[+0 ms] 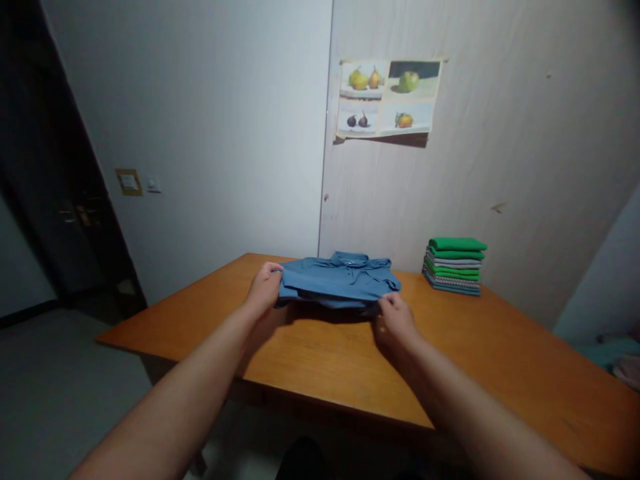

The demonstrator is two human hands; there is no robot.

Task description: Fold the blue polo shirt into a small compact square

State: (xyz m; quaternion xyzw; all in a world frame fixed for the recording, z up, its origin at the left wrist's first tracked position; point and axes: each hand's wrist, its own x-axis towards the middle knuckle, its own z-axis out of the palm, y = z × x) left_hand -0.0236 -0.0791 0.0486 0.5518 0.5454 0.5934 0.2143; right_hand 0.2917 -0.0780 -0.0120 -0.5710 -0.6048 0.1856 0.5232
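A folded blue collared shirt (337, 280) is held just above a wooden table (320, 353), its collar facing away from me. My left hand (263, 288) grips the shirt's left edge, fingers curled under it. My right hand (395, 318) pinches the shirt's near right corner. A shadow lies on the table beneath the shirt.
A stack of folded shirts (455, 265), green and grey, stands at the table's far right by the wall. A fruit poster (387, 97) hangs on the wall. A dark doorway (45, 200) is at left. More cloth (620, 357) lies at the far right edge.
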